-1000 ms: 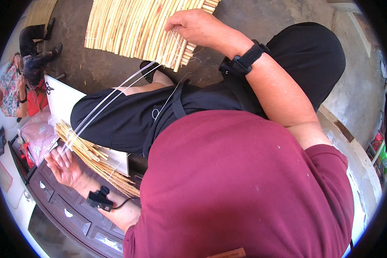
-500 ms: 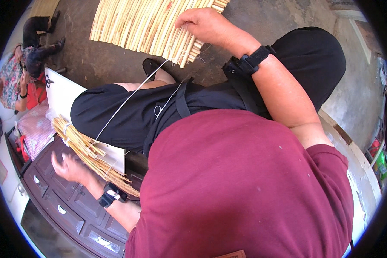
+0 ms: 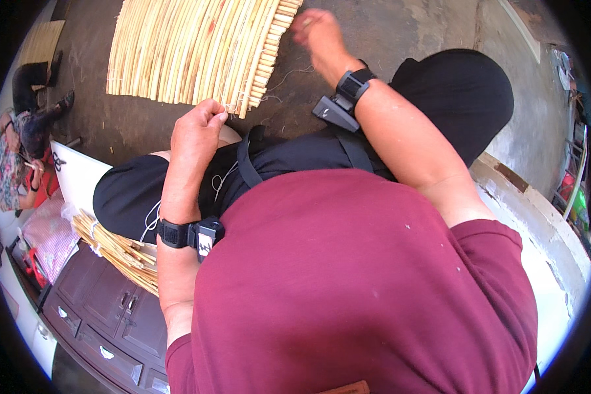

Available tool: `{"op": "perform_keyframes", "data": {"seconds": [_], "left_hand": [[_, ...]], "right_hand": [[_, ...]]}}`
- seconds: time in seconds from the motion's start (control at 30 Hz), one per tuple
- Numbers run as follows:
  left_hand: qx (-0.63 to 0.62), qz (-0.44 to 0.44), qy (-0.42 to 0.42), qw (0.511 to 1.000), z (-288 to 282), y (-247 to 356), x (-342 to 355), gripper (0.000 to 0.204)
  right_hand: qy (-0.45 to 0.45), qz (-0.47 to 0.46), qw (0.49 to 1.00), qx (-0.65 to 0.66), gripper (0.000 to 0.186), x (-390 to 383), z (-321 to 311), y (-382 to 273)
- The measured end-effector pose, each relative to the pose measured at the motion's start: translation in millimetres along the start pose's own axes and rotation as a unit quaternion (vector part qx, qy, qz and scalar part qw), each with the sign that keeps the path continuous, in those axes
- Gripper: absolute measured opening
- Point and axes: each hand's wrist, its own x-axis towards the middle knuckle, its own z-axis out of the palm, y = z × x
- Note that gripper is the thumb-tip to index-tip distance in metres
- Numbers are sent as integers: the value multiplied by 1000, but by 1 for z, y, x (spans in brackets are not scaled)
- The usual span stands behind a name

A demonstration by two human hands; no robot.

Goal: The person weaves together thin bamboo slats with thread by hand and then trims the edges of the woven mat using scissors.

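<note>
A mat of pale reed stalks [image 3: 184,49], bound side by side with thin string, lies at the top of the view. My left hand [image 3: 197,131] is at its near edge, close to the lower right corner. Thumb and forefinger are pinched there on the white string at the stalk ends. My right hand [image 3: 318,36] is apart from the mat, just off its right edge; motion smears its fingers, and what they hold, if anything, is unclear. Slack white string [image 3: 152,220] loops beside my left forearm, and another loop lies on my black trousers.
A bundle of loose stalks [image 3: 118,253] lies at my left on a white board [image 3: 79,172]. Below it stands a dark brown cabinet [image 3: 105,308] with drawers. Another person [image 3: 26,144] sits at the far left, near a second mat [image 3: 43,41]. Concrete floor spreads ahead.
My left hand has come up from beside the stalk bundle to the mat's near edge. My right hand has left the mat and moved outward. The long taut string has gone slack.
</note>
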Motion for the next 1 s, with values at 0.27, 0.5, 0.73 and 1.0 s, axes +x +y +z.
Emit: {"op": "perform_keyframes", "data": {"seconds": [0.27,0.5,0.73,1.0], "left_hand": [[126,84,36,988,-13,-16,-3,8],[381,74,106,915,-46,8,-40,24],[340,182,252,888,-75,80,-63,16],[20,108,99,989,-73,75,-65,14]], "right_hand": [[-572,341,743,-69,28,-65,3,-1],[-524,230,769,-285,31,-68,-41,-107],[-442,81,853,-267,30,-120,-54,-217],[-439,68,629,-638,52,-89,-12,-102]]}}
